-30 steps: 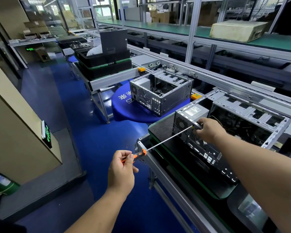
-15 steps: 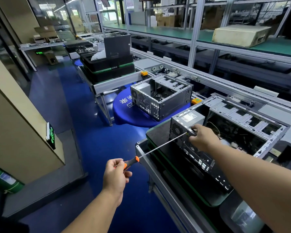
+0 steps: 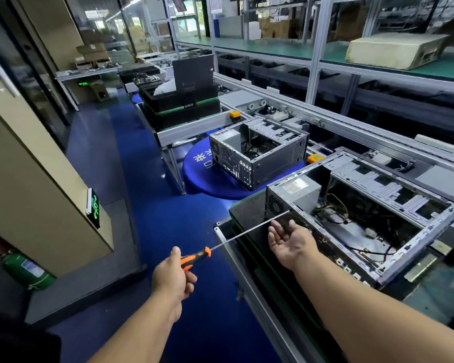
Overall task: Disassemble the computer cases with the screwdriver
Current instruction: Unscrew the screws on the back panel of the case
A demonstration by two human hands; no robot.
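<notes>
Two hands: left hand (image 3: 172,276) clenches the slender screwdriver (image 3: 195,258) by its grippy handle; right hand (image 3: 290,241) released beside the rigid case (image 3: 357,218) at the surface's corner

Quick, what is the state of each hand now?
Left hand: closed, gripping the screwdriver by its orange handle.
Right hand: open, palm up, holding nothing, under the screwdriver shaft beside the computer case.
</notes>
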